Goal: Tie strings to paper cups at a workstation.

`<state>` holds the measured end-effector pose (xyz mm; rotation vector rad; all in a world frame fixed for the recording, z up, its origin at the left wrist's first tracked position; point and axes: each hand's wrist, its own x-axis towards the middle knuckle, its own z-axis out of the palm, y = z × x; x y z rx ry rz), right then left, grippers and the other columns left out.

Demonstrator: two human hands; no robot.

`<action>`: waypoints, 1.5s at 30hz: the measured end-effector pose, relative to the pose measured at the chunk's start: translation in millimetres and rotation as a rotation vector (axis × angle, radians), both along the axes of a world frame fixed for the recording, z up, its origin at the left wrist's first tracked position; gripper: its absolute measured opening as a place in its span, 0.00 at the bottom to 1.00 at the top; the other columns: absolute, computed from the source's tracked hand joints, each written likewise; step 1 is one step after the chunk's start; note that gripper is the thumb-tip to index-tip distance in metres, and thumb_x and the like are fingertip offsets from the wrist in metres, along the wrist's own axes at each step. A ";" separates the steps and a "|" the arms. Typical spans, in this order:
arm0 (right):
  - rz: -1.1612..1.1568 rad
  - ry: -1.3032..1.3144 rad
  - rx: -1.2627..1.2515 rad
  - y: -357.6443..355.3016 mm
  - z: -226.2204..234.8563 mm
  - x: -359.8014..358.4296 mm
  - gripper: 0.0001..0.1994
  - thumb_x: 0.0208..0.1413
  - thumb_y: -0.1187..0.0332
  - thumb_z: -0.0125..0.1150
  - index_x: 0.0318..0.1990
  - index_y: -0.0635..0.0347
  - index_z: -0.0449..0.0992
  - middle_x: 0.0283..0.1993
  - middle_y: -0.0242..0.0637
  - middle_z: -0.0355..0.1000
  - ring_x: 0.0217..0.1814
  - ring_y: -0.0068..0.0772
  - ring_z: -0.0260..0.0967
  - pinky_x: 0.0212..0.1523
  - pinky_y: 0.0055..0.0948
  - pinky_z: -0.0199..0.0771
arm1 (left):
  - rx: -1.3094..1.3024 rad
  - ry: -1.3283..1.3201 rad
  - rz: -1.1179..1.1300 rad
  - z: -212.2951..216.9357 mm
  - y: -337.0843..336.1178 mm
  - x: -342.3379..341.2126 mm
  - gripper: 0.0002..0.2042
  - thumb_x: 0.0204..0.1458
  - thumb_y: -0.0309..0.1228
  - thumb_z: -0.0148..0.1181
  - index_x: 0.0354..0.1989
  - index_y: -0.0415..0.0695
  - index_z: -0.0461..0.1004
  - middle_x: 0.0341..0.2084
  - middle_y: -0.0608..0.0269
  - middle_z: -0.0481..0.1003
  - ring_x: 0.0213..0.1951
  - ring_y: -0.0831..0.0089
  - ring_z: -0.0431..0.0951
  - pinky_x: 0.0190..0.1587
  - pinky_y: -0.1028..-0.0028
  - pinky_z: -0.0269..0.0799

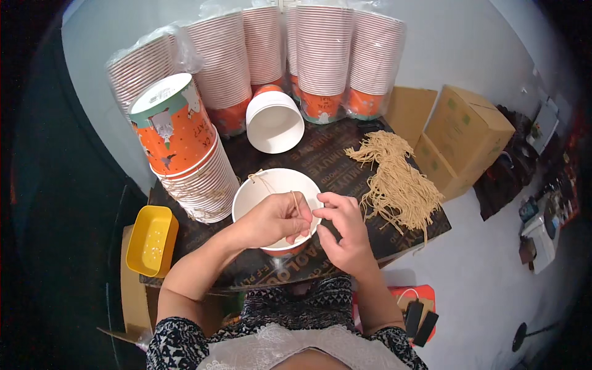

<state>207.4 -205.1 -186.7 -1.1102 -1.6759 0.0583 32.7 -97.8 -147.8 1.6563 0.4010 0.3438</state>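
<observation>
A white-lined paper bucket (245, 196) with an orange outside stands near the front of the dark table, its mouth facing up. One tan cord (264, 180) is fastened at its far left rim and runs inside toward my hands. My left hand (279, 217) reaches over the bucket, thumb and fingers closed on the cord. At the right rim is my right hand (346, 239), fingers curved and apart, with nothing visible between them. Whether its fingertips touch the rim is unclear. A heap of cut tan cords (401, 188) lies on the table to the right.
Finished-looking buckets with cords stand nested upside down (194, 179) at the left. A yellow tray (166, 240) holds small white bits. Plastic-wrapped bucket stacks (324, 55) line the back, before them a bucket (275, 126) lying on its side. Cardboard boxes (468, 132) stand right.
</observation>
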 end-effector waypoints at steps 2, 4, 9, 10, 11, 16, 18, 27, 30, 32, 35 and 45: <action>-0.002 -0.003 0.022 0.4 0.3 -1.7 0.16 0.46 0.81 0.62 0.45 0.63 0.73 0.55 0.46 0.68 0.52 0.49 0.65 0.53 0.41 0.69 | -0.004 -0.009 0.002 -1.1 0.0 -0.1 0.03 0.58 0.19 0.58 0.36 0.35 0.69 0.27 0.61 0.75 0.24 0.80 0.72 0.27 0.80 0.69; 0.008 0.010 0.021 1.7 0.8 -3.2 0.15 0.46 0.81 0.62 0.44 0.63 0.73 0.55 0.46 0.69 0.52 0.49 0.65 0.53 0.41 0.69 | -0.001 -0.019 -0.014 -1.6 0.2 0.5 0.05 0.57 0.19 0.59 0.36 0.35 0.69 0.27 0.62 0.74 0.24 0.80 0.73 0.27 0.80 0.69; 0.023 0.022 0.027 3.8 -0.4 -6.4 0.12 0.47 0.81 0.62 0.41 0.62 0.73 0.53 0.46 0.70 0.51 0.49 0.66 0.52 0.40 0.69 | -0.010 -0.012 -0.014 -1.4 0.2 0.4 0.06 0.55 0.19 0.61 0.36 0.35 0.69 0.26 0.63 0.74 0.24 0.80 0.73 0.26 0.80 0.69; 0.022 0.013 0.035 4.4 -1.4 -6.6 0.11 0.48 0.81 0.62 0.40 0.62 0.72 0.53 0.46 0.70 0.51 0.49 0.66 0.51 0.41 0.69 | -0.006 -0.008 -0.016 -1.2 0.4 0.6 0.06 0.55 0.19 0.61 0.36 0.36 0.69 0.26 0.62 0.74 0.24 0.80 0.73 0.26 0.80 0.69; 0.020 0.003 0.043 4.9 -2.3 -6.9 0.10 0.48 0.81 0.62 0.38 0.62 0.71 0.53 0.46 0.69 0.51 0.49 0.66 0.51 0.41 0.69 | -0.007 -0.008 -0.017 -1.7 1.2 0.9 0.06 0.55 0.19 0.61 0.36 0.36 0.69 0.26 0.62 0.74 0.24 0.80 0.73 0.26 0.80 0.69; -0.083 0.000 0.098 2.1 -6.4 -15.1 0.09 0.47 0.82 0.62 0.35 0.62 0.71 0.51 0.45 0.70 0.50 0.49 0.66 0.50 0.42 0.69 | 0.040 0.029 0.024 -2.9 4.5 1.9 0.05 0.53 0.18 0.61 0.34 0.35 0.70 0.26 0.60 0.77 0.26 0.78 0.74 0.29 0.79 0.71; -0.126 -0.018 0.128 -1.6 -8.8 -18.5 0.09 0.47 0.82 0.62 0.35 0.62 0.72 0.50 0.44 0.70 0.50 0.49 0.66 0.50 0.42 0.69 | -0.034 0.030 0.035 0.0 4.7 3.6 0.05 0.52 0.18 0.61 0.34 0.35 0.70 0.25 0.60 0.77 0.26 0.78 0.74 0.31 0.78 0.71; -0.145 -0.065 0.195 -4.0 -15.6 -9.7 0.07 0.49 0.77 0.63 0.37 0.59 0.74 0.48 0.37 0.72 0.49 0.46 0.68 0.52 0.44 0.63 | -0.001 0.055 0.014 1.4 -1.0 2.8 0.05 0.52 0.18 0.61 0.32 0.38 0.71 0.26 0.62 0.76 0.31 0.78 0.74 0.36 0.77 0.70; -0.211 -0.112 0.145 2.2 -18.1 -7.7 0.06 0.51 0.76 0.60 0.38 0.60 0.75 0.49 0.37 0.72 0.52 0.46 0.66 0.55 0.45 0.59 | 0.181 -0.018 0.041 -10.1 -5.8 2.9 0.05 0.52 0.18 0.61 0.31 0.38 0.70 0.26 0.62 0.75 0.31 0.78 0.74 0.36 0.75 0.70; -0.226 -0.130 0.118 4.1 -18.3 -9.0 0.07 0.52 0.76 0.59 0.39 0.61 0.75 0.49 0.37 0.71 0.54 0.46 0.65 0.56 0.45 0.59 | 0.330 -0.077 0.054 -9.0 -13.6 3.2 0.05 0.53 0.19 0.61 0.31 0.39 0.70 0.26 0.61 0.75 0.31 0.78 0.74 0.36 0.74 0.71; -0.156 -0.083 0.064 3.4 -17.6 -9.7 0.08 0.52 0.77 0.58 0.40 0.62 0.75 0.48 0.38 0.70 0.56 0.46 0.62 0.56 0.45 0.58 | 0.789 -0.073 0.199 0.9 -30.3 6.1 0.09 0.49 0.18 0.63 0.36 0.40 0.70 0.28 0.56 0.72 0.33 0.64 0.76 0.35 0.70 0.72; -0.068 -0.031 -0.035 0.5 -12.3 -10.1 0.05 0.54 0.78 0.56 0.39 0.64 0.73 0.45 0.41 0.67 0.53 0.47 0.59 0.57 0.39 0.59 | 1.339 -0.174 0.376 -14.9 -37.5 3.0 0.12 0.44 0.20 0.67 0.33 0.40 0.69 0.25 0.55 0.70 0.29 0.55 0.73 0.31 0.61 0.69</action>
